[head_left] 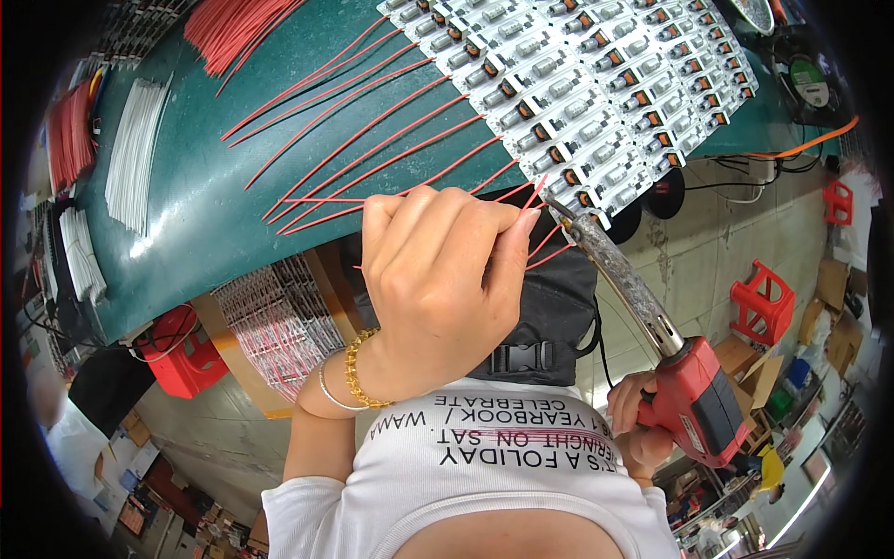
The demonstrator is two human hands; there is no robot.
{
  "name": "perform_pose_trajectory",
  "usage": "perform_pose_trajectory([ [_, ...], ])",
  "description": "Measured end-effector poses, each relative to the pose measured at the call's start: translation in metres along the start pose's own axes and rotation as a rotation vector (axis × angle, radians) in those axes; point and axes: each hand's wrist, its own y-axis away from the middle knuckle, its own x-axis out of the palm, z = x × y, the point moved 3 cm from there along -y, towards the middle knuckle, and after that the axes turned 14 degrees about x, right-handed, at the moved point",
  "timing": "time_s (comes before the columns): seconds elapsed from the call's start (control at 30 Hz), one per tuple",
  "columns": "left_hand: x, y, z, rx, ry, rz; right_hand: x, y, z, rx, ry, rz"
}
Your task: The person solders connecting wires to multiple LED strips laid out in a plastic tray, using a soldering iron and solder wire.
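Note:
My left hand [438,279] is closed in a pinch at the near corner of a white circuit board panel [619,140]. A thin red wire [536,193] sticks out past its thumb and fingertip. My right hand [638,419] is wrapped round the red and black handle of a soldering gun [698,401]. The gun's long metal barrel slants up to the left, and its dark tip is at the panel's corner, close to the pinched wire. More red wires [372,168] run from the panel's left edge across the green table mat. Whether the tip touches the wire I cannot tell.
On the green mat [209,265] lie a red wire bundle [233,33] and a white wire bundle [138,154]. A box of wired boards [279,321] stands below the table edge, beside a red stool [182,354]. A solder spool [808,84] sits at the far right.

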Motion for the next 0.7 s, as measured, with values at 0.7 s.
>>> perform_pose_trajectory([
  [0.7,-0.001,0.000,0.001,-0.036,0.047,0.051,0.008,-0.007,0.017,-0.109,0.041,0.104],
])
